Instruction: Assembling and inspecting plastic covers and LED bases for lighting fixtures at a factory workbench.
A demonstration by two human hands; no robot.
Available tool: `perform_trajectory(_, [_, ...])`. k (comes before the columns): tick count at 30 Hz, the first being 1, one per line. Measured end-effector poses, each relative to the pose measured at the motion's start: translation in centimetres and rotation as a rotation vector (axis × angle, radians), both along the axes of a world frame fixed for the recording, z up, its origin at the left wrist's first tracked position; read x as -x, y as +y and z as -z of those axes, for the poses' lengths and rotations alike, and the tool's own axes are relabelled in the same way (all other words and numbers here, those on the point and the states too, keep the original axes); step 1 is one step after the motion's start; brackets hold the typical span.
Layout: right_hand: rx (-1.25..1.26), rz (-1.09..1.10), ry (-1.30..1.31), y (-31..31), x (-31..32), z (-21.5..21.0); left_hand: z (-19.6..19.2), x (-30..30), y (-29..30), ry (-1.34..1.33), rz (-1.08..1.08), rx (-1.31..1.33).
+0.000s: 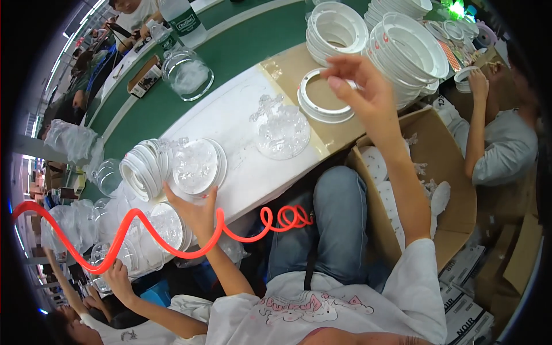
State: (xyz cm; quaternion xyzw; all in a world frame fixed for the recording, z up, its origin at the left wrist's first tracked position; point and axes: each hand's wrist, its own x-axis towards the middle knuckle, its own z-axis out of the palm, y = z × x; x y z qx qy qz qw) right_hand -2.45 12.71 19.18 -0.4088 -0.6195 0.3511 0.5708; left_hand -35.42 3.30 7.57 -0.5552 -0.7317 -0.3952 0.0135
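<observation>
My left hand has its thumb and a finger spread at the near edge of a white round ring with a clear plastic disc in it; I cannot tell whether they touch. My right hand hovers, fingers loosely bent and apart, over the right side of a white ring lying on cardboard. Nothing shows in its grip. Between my hands, a clear plastic disc with an ornate edge lies flat on the white tabletop.
A red coiled hose crosses in front of my left forearm. Stacked white rings stand far right. An open cardboard box holding plastic parts is beside my right leg. Co-workers' hands are at both sides. Bottles stand beyond.
</observation>
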Motion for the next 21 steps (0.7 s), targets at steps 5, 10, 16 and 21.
perform_trajectory(5, [0.06,-0.005,-0.098,-0.9,-0.7,2.0,-3.7,-3.0,0.5,-0.495,0.563,-0.199])
perform_trajectory(10, [0.152,-0.041,-0.001,-1.1,-0.7,4.6,-4.2,-5.5,4.0,-2.312,1.276,-0.297])
perform_trajectory(16, [0.199,-0.023,-0.027,-1.8,-1.1,5.7,-3.7,-5.1,4.0,-2.165,1.591,-0.262])
perform_trajectory(21, [0.206,-0.064,-0.088,-2.7,-1.0,6.1,-5.4,0.0,3.3,-0.548,0.338,-0.207])
